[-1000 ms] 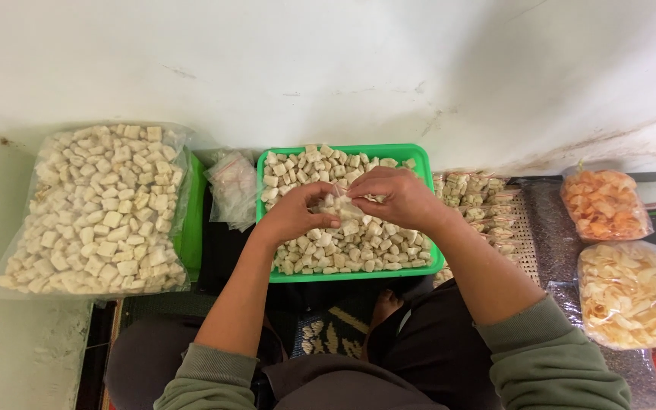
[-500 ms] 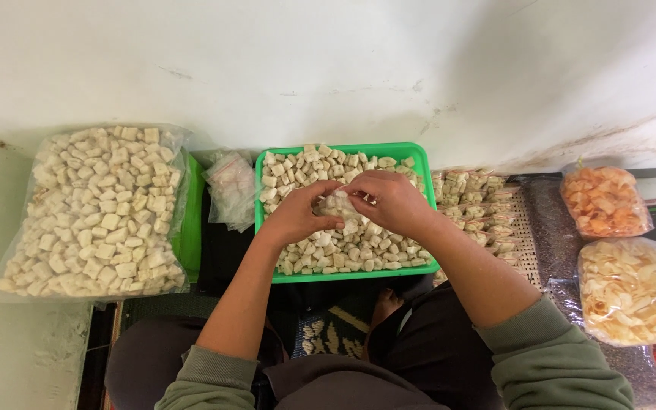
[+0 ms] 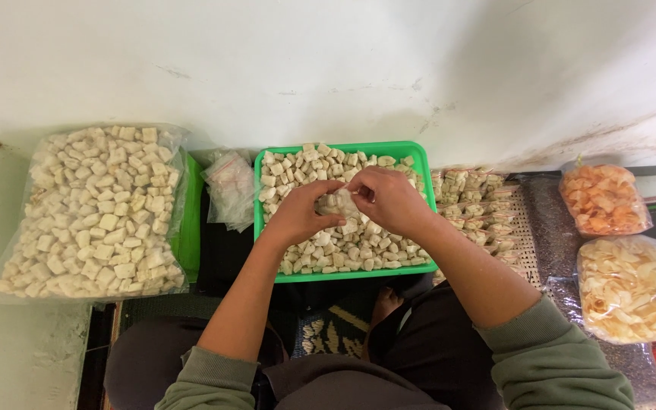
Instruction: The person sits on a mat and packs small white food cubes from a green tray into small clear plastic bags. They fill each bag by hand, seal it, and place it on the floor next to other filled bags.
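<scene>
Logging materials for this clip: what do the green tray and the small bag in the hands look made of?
The green tray looks like moulded plastic: even bright colour, thin rim, rounded corners, slight sheen. The small bag held between the left hand and right hand seems to be thin clear plastic film, since pale pieces show through it, though fingers hide most of it.

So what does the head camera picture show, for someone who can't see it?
Two hands, left hand and right hand, hold a small clear bag over a green tray of pale snack cubes. A big bag of cubes lies left.

Big clear cube-filled bag [image 3: 93, 212] left; orange [image 3: 603, 199], pale chip bags [image 3: 632, 288] right.
</scene>
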